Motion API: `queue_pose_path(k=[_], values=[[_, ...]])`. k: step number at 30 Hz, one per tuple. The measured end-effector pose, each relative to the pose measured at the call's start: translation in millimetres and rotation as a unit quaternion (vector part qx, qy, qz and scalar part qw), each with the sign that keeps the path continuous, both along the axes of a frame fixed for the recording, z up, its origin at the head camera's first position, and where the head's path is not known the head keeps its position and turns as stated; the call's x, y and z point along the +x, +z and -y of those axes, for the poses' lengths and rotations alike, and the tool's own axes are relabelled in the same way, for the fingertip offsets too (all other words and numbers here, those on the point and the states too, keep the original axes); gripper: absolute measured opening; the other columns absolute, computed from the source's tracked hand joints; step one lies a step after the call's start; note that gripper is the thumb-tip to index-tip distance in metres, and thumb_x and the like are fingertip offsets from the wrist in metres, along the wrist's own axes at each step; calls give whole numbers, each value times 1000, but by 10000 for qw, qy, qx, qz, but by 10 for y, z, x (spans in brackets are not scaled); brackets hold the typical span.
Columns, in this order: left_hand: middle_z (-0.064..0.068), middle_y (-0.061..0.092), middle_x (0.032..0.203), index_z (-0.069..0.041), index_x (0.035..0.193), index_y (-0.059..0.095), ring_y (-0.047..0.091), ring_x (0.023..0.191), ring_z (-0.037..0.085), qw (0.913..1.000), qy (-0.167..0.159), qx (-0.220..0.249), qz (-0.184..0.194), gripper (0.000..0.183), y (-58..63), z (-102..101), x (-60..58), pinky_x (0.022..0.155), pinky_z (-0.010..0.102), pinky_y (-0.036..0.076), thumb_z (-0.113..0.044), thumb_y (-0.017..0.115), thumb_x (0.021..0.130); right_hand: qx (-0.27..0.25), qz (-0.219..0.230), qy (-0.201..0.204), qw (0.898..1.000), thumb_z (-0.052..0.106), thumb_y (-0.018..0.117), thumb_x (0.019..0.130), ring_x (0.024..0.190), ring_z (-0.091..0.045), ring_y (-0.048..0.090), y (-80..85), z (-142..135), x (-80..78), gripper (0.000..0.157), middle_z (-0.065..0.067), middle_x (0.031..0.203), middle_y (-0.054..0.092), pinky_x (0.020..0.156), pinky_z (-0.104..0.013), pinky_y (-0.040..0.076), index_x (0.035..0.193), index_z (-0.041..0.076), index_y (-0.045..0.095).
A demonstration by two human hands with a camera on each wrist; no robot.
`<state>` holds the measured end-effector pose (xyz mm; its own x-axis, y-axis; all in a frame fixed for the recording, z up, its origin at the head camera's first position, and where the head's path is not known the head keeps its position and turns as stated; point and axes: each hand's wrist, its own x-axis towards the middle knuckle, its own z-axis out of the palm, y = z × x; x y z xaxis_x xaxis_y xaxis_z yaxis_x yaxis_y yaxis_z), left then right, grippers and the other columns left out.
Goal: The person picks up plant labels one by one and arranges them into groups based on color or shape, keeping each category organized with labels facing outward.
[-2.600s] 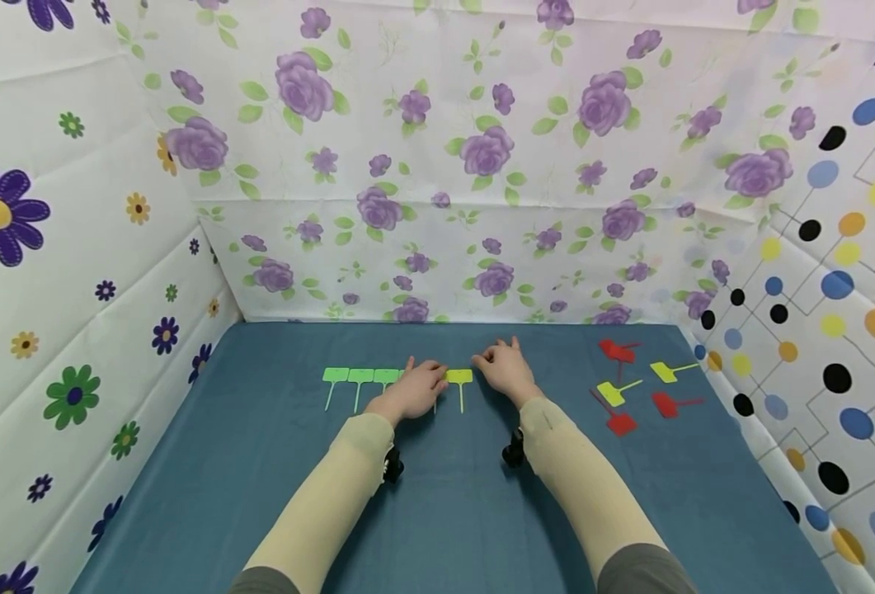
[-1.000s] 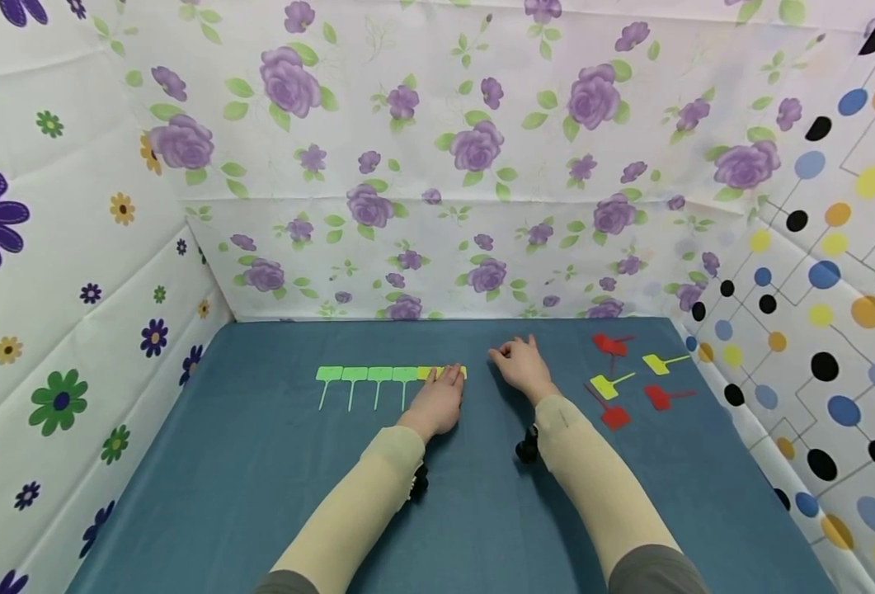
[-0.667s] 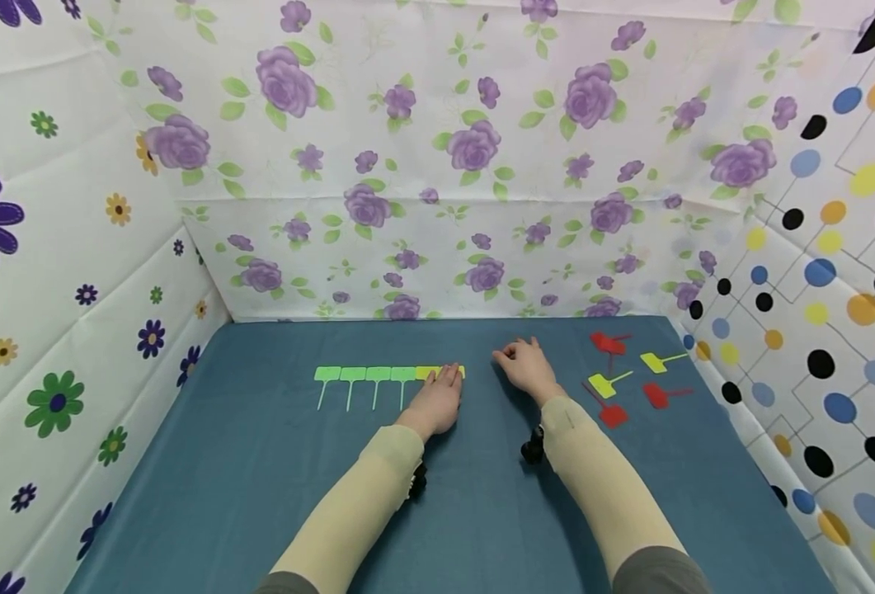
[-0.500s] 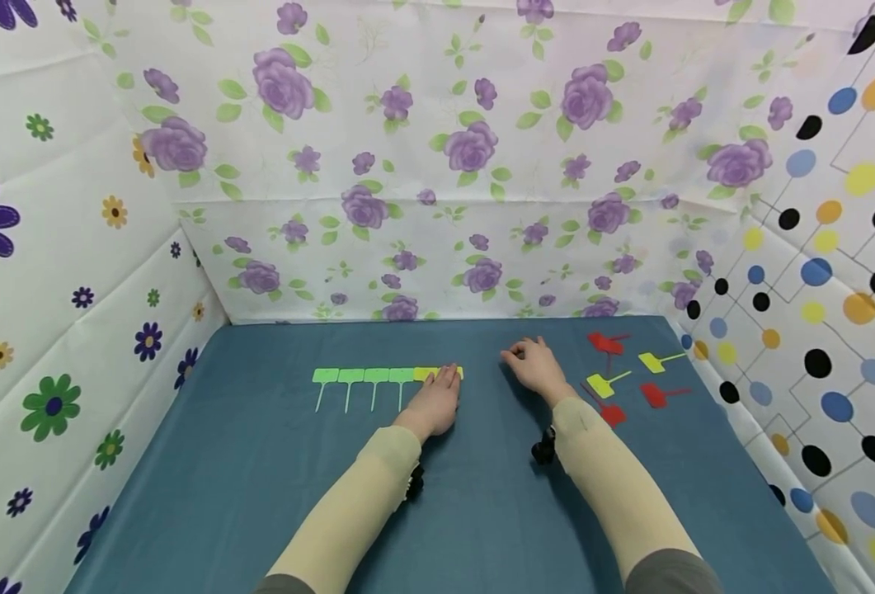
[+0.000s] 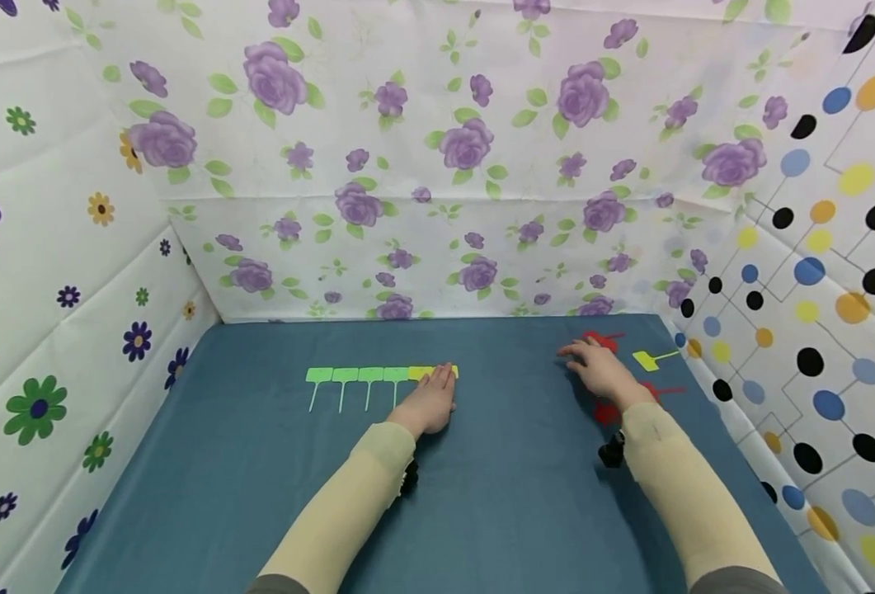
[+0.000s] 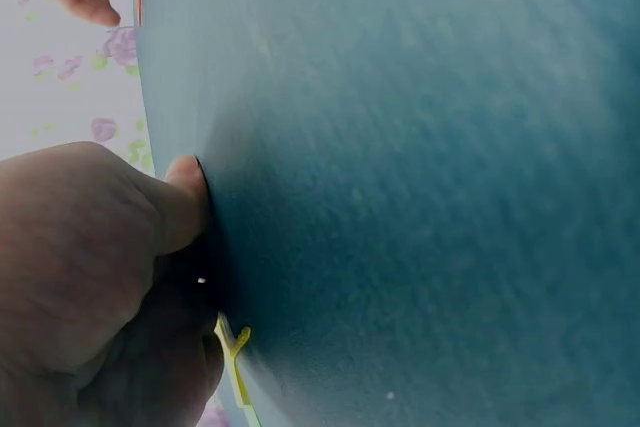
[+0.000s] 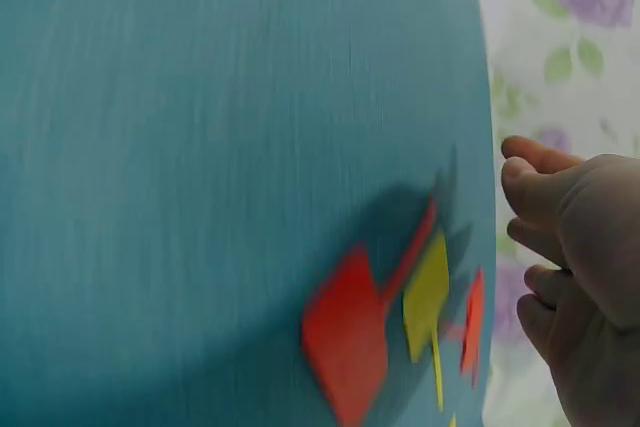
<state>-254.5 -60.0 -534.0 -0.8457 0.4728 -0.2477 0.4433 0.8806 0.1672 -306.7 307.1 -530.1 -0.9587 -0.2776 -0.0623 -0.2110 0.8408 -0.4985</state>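
Observation:
A row of T-shaped plant labels lies on the blue cloth in the head view, green labels (image 5: 345,375) to the left and yellow labels (image 5: 418,373) at the right end. My left hand (image 5: 430,402) rests on the yellow ones with straight fingers, partly covering them; a yellow stem also shows below that hand in the left wrist view. Over a loose group at the right hovers my right hand (image 5: 596,369), holding nothing, fingers loosely bent. Beneath it, the right wrist view shows a red label (image 7: 345,337) and a yellow label (image 7: 428,292) on the cloth.
Another yellow label (image 5: 646,360) lies right of my right hand, its stem towards the wall. Flowered sheeting (image 5: 407,256) stands along the back edge, with a dotted sheet (image 5: 830,330) on the right and a flower-printed sheet (image 5: 103,289) on the left.
My left hand has slid right onto the yellow labels and stayed there. My right hand has moved right, from beside the row to above the loose labels, its fingers spreading. The head view has shifted slightly.

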Motion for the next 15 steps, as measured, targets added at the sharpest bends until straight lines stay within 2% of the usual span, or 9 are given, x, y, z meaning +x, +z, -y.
queue_pose_path(k=[2,5,6,8,11,12,15], values=[[17,10,178,2,169,20,8,165,32,10000,-2,21,31,62,10,9,2,133,48,13,-24,44,118,158,63,40,9998,6,53,112,159,-54,9,24,-156,39,36,-28,166,38,119,-73,31,146,8,66],[17,9,179,2,170,20,7,165,32,9999,-16,99,68,62,21,12,7,133,48,12,-24,44,118,415,191,73,9989,3,52,111,158,-56,7,58,-360,95,42,-30,169,32,104,-69,45,151,9,62],[17,9,179,2,170,20,7,165,32,9999,-24,119,75,62,21,11,9,133,48,12,-24,44,118,492,266,79,9984,3,52,111,158,-56,5,67,-418,110,44,-29,170,30,101,-68,46,154,10,61],[18,8,179,2,170,19,7,165,32,9999,-43,126,85,63,16,11,9,133,48,12,-24,43,118,624,416,144,9971,5,56,110,158,-58,2,83,-511,139,48,-30,170,27,100,-70,45,157,10,57],[18,8,179,2,170,18,6,165,32,9999,-80,95,74,63,-5,17,-3,133,48,12,-24,43,118,718,583,229,9954,10,62,109,158,-58,-2,95,-600,171,52,-31,170,25,110,-78,36,160,12,54],[17,8,179,2,170,18,6,165,32,9999,-76,100,87,63,-15,22,-6,133,48,11,-24,42,118,749,582,282,9951,12,64,109,157,-59,-2,98,-614,178,52,-32,170,26,113,-80,30,160,12,54],[17,7,179,1,170,17,5,165,31,9999,-82,104,105,63,-29,36,-16,133,47,10,-24,42,118,854,483,396,9944,16,67,107,156,-61,1,98,-623,186,53,-33,168,29,116,-80,25,159,12,56]])
